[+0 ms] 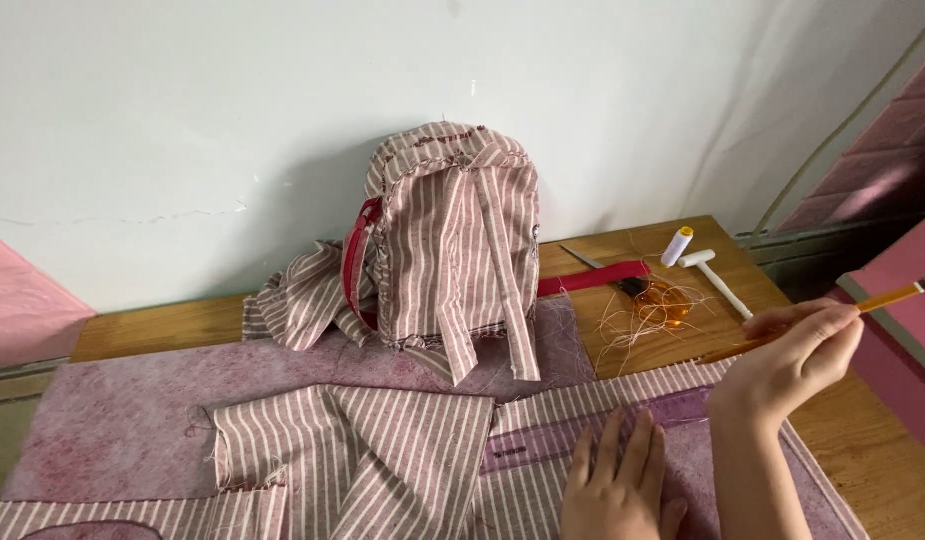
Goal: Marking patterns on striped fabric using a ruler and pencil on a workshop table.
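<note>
My left hand [619, 485] lies flat, fingers spread, on a clear purple ruler [592, 433] that rests on striped pink-and-white fabric [382, 455] at the bottom of the view. My right hand [787, 365] is raised a little above the table's right side, pinching an orange pencil [887, 298] that points off to the right. A small backpack [452, 235] of the same striped fabric stands upright against the wall behind, with a red zipper edge on its left side.
A pink felt sheet [112, 420] covers much of the wooden table [872, 440]. At the back right lie orange-handled scissors [652, 298], a red strap [594, 277], loose threads, a white thread spool [676, 245] and a small white mallet [714, 280].
</note>
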